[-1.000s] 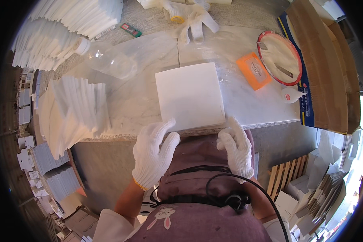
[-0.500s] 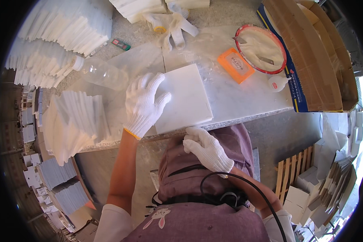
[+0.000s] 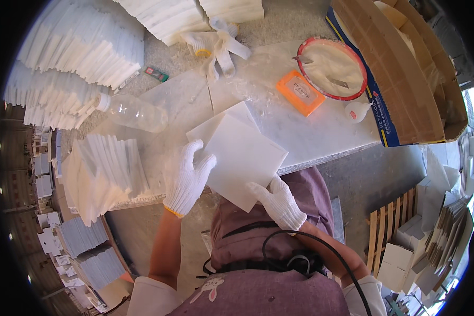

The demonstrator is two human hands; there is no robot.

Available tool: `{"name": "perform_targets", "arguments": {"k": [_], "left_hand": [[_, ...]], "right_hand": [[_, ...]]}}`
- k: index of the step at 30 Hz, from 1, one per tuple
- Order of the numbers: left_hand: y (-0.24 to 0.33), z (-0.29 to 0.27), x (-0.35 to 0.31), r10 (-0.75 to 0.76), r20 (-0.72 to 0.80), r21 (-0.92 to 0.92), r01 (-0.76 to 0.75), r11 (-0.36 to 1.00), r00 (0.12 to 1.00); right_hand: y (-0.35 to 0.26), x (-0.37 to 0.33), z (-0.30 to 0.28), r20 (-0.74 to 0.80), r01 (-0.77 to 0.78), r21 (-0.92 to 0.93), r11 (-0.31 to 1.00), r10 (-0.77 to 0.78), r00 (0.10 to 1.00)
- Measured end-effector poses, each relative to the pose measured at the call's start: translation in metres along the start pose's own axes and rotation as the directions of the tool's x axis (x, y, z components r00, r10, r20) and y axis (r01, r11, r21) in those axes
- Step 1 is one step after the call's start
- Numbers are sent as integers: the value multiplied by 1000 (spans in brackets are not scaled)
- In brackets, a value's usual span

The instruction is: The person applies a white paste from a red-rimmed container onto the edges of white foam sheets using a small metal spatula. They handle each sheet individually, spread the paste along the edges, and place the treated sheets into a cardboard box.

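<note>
A square white tile point(image 3: 246, 162) lies turned at an angle over another white tile point(image 3: 243, 110) at the table's front edge, one corner jutting out over my lap. My right hand point(image 3: 280, 203), in a white knit glove, grips its lower right edge with the thumb on top. At the tile's left side is my left hand point(image 3: 187, 176), gloved too, its fingers stretched and spread and the thumb against the tile's face. Just left of that hand stands a row of white slabs point(image 3: 102, 171).
A clear plastic bottle point(image 3: 134, 111) lies behind the slabs. Spare gloves point(image 3: 221, 50) rest farther back. To the right are an orange box point(image 3: 300, 93), a red-rimmed basin point(image 3: 362, 68) of white powder, a small white bottle point(image 3: 356, 111) and a cardboard box point(image 3: 392, 73). Tall slab stacks point(image 3: 84, 45) fill the back left.
The upper tile has turned and come toward me over the table edge. My right hand has taken hold of it; my left hand has moved down to its left side.
</note>
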State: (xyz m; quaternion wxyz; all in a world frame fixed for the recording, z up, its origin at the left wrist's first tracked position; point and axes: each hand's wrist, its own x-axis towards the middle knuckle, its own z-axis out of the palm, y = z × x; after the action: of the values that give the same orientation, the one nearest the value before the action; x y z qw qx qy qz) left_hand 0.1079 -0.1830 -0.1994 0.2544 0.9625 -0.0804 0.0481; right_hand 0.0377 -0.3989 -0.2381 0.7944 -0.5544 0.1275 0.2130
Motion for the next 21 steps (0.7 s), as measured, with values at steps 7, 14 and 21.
{"name": "perform_targets", "arguments": {"k": [7,14,21], "left_hand": [[29,-21,2,-183,244,-20,194,981,952],[55,-46,21,67,-74,69,-62,996,995],[93,-44,48,226,182,-174,-195,965,957]], "right_hand": [[-27,-15,5,-83,81,150,985,-69,994],[-80,-20,-5,49,76,-223,972,-66,997],[-111,-30,-38,87,181,-548,816,-160,983]]}}
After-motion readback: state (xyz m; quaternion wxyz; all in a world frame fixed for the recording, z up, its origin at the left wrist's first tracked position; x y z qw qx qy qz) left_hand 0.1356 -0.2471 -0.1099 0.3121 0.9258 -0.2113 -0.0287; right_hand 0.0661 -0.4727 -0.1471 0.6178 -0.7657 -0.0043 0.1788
